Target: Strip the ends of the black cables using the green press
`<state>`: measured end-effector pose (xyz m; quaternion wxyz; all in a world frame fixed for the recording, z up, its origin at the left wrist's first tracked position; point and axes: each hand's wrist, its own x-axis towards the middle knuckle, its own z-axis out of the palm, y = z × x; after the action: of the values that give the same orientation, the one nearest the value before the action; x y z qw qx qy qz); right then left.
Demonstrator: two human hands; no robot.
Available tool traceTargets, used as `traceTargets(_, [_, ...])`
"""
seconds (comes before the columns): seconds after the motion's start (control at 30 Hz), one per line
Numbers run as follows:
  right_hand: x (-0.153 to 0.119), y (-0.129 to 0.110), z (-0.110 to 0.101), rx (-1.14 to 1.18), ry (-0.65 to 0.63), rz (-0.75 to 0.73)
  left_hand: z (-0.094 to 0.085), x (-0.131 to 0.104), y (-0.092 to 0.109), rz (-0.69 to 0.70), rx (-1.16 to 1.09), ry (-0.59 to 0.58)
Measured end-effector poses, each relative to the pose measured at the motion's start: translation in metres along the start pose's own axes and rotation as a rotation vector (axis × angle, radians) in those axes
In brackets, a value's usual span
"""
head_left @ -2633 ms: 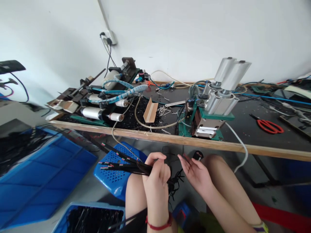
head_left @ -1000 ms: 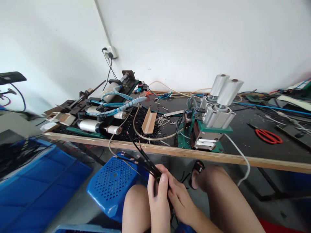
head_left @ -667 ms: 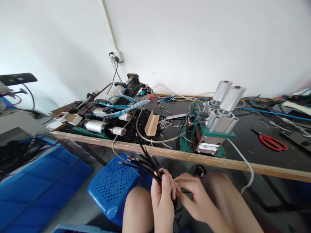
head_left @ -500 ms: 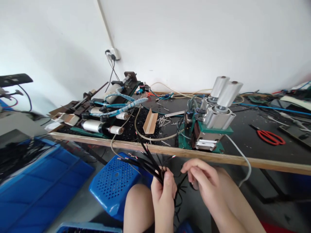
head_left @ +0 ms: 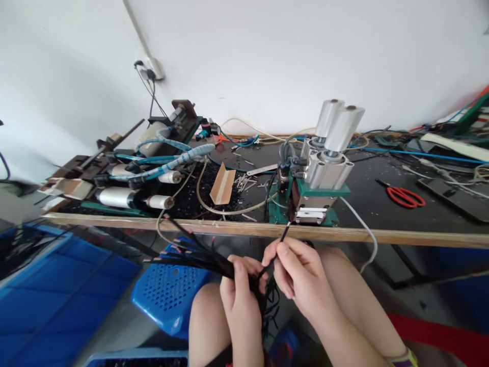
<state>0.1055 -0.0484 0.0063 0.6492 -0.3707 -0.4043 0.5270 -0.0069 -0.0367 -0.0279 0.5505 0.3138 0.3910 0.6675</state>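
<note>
A bundle of black cables (head_left: pixel 206 259) is gripped in my left hand (head_left: pixel 242 288), low in front of the bench. Their stripped ends fan out to the left, and their lengths hang down between my knees. My right hand (head_left: pixel 296 272) pinches one single black cable (head_left: pixel 284 233) between thumb and fingertips. This cable's end points up at the front of the pneumatic press (head_left: pixel 315 204), which has two silver cylinders on a green base. Whether the tip touches the press I cannot tell.
Left on the bench stands a fixture with white rollers (head_left: pixel 118 196) and blue hoses. Cut scraps surround a folded cardboard piece (head_left: pixel 222 186). Red-handled scissors (head_left: pixel 405 197) lie right. Below are a blue stool (head_left: pixel 171 285) and a blue crate (head_left: pixel 95 306). The bench's wooden edge (head_left: pixel 229 226) runs across.
My right hand was apart from the bundle with no cable visible in it; now it holds one cable up toward the press. The view has shifted a little to the right.
</note>
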Motion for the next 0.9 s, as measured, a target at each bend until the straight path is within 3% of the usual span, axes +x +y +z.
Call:
traceTargets(0.1, [-0.003,0.003,-0.01,0.157,0.083,0.041,0.002,0.002,0.008,0.037,-0.001,0.038])
traceTargets(0.2, [-0.003,0.001,-0.02,0.102,0.198,0.011,0.005,0.001,0.016,0.018,-0.08,0.049])
traceTargets(0.37, [0.001,0.0,-0.034,0.05,0.374,-0.042,0.01,-0.003,0.02,0.101,-0.119,0.052])
traceTargets(0.9, [0.02,0.005,-0.056,0.038,0.384,-0.031,0.024,0.001,0.003,0.045,-0.103,0.027])
